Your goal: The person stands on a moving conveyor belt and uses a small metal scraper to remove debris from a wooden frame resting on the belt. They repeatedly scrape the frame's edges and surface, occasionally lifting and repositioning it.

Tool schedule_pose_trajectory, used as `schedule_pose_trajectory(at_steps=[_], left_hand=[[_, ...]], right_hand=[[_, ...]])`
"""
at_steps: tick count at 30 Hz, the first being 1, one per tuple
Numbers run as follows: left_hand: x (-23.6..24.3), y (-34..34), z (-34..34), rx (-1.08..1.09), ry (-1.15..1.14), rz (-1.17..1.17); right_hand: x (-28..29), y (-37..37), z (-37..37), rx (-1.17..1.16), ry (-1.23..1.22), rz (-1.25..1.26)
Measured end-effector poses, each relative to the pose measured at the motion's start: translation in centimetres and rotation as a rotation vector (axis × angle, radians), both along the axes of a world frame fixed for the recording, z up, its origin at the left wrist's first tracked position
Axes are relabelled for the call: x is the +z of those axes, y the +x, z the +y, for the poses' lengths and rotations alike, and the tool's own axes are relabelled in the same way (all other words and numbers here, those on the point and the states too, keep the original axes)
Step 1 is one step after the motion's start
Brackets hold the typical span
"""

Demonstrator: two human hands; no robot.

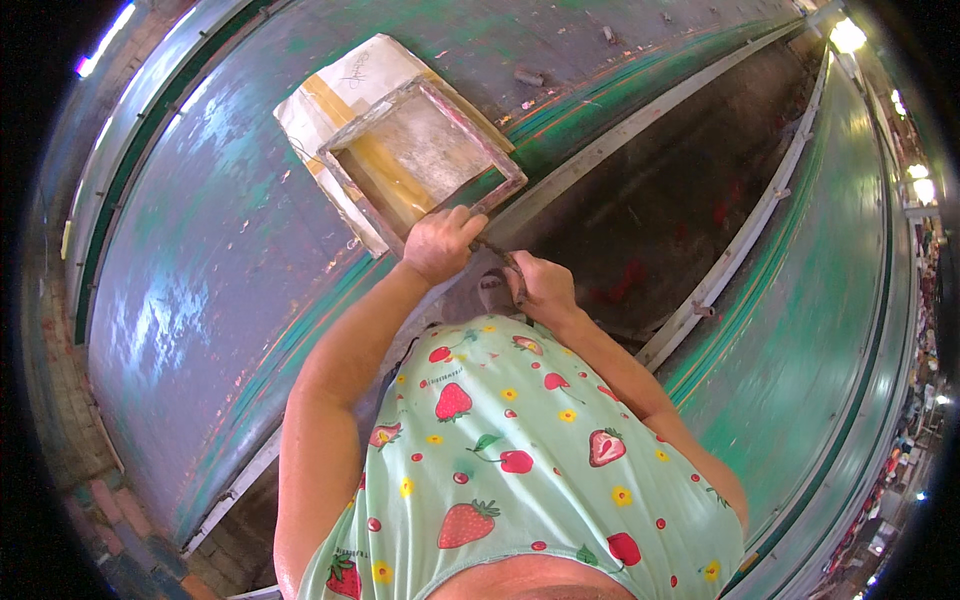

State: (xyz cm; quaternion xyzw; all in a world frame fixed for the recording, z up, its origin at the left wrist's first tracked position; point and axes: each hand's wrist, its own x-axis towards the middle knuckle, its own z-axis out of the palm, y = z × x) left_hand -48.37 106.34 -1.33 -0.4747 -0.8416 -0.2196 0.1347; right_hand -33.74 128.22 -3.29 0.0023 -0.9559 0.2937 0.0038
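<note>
A worn, paint-stained rectangular frame point(345, 180) lies on a white flattened carton point(310, 100) with brown tape, up and left of my hands. My left hand point(440, 245) is closed at the frame's near rail; whether it grips the rail is hidden. From its fingers a thin dark strip point(509, 262), slightly bent, runs to my right hand point(547, 287). The fingers of that hand are closed around the strip's other end, beside the frame's near corner and apart from it. What the strip is made of does not show.
Long grey-green table point(230, 210) spreads under the carton, a second one point(800, 350) stands to the right. Between metal rails point(620, 135) lies a dark brown gap point(640, 230). A small dark cylinder point(529, 77) lies beyond the frame. My patterned apron point(530, 440) fills the lower middle.
</note>
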Motion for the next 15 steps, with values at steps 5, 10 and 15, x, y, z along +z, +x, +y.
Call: schedule_pose_trajectory(at_steps=[5, 10, 15], left_hand=[[0.0, 0.2, -0.1, 0.015, -0.004, -0.019], [-0.6, 0.0, 0.2, 0.015, 0.014, -0.031], [-1.4, -0.2, 0.4, 0.019, -0.029, -0.050]], right_hand=[[0.7, -0.7, -0.8, 0.045, 0.112, 0.019], [0.0, -1.2, -0.9, 0.065, 0.222, 0.369], [-0.7, -1.5, -1.0, 0.078, 0.232, 0.356]])
